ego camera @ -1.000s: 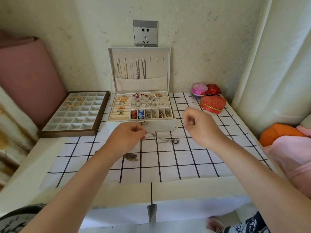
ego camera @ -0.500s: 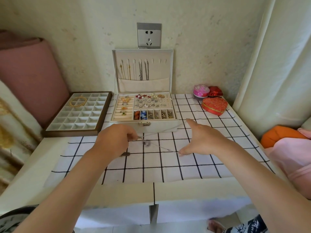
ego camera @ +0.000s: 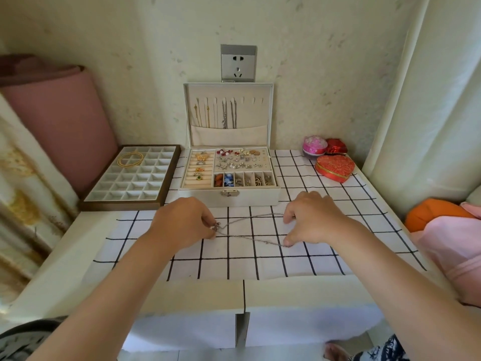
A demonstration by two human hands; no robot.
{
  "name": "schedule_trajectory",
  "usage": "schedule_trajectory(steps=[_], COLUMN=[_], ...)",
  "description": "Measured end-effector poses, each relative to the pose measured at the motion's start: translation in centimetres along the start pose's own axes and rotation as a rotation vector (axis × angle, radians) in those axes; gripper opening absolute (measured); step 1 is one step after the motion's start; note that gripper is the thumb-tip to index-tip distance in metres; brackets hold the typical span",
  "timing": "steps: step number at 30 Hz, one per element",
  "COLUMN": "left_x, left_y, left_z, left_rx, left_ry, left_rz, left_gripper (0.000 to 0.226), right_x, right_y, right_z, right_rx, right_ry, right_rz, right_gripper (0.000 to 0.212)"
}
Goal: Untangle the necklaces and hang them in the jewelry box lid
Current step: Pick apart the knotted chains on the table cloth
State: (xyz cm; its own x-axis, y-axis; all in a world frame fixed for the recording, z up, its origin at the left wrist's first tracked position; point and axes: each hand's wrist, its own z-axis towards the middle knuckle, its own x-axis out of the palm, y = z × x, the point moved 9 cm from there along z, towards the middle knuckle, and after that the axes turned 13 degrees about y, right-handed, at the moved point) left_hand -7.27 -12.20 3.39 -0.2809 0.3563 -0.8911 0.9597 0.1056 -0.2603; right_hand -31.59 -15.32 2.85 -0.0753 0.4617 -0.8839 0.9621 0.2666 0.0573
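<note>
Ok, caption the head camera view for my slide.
Left hand pinches a silver necklace, right hand spreads its chain, by the open jewelry box.

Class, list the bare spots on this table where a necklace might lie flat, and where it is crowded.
Free: the checked cloth this side of the chain; the tabletop in front of the tray. Crowded: between the left hand and right hand, where the chain stretches, and around the heart box.
</note>
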Motion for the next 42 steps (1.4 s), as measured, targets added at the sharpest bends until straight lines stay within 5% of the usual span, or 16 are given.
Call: schedule_trajectory(steps=[5,11,20,27,31,38,42], left_x=[-0.3,-0.7,-1.0,-0.8,-0.9,0.5,1.2], left_y=[-0.5,-0.1,1.4,1.7,1.4,1.1,1.1], left_z=[-0.5,-1.5,-1.9,-2.2,-2.2,-2.0,-2.0], left_rx=[0.028,0.079,0.081,0.054,0.071,0.1,0.1], left_ry=[-0.051,-0.104,-0.083,-0.071,-0.053,0.056,0.089], left_rz=[-0.012,-0.14,-0.132,-0.008,0.048,0.111,0.122], left_gripper=[0.017,0.012,0.026,0.029,0.032,0.045,0.063], right_x=[-1.4,1.3,0.3,0.0,1.6,2.1,2.3], right_y=[7.1,11.1,10.1,9.2,10.0,10.9,11.0], right_z=[-1.5,0.9,1.8,2.6,2.4,1.2,1.1], right_rx=[-0.372,-0.393,-0.466,-0.328,-0.338,-0.365,-0.403], right_ry=[-0.302,-0.208,-0.035,-0.016,0.206,0.336,0.354], right_rz=[0.143,0.272,1.116,0.686,0.503,0.334,0.402], right_gripper=[0.023,0.023,0.017,0.028,0.009,0.091,0.104])
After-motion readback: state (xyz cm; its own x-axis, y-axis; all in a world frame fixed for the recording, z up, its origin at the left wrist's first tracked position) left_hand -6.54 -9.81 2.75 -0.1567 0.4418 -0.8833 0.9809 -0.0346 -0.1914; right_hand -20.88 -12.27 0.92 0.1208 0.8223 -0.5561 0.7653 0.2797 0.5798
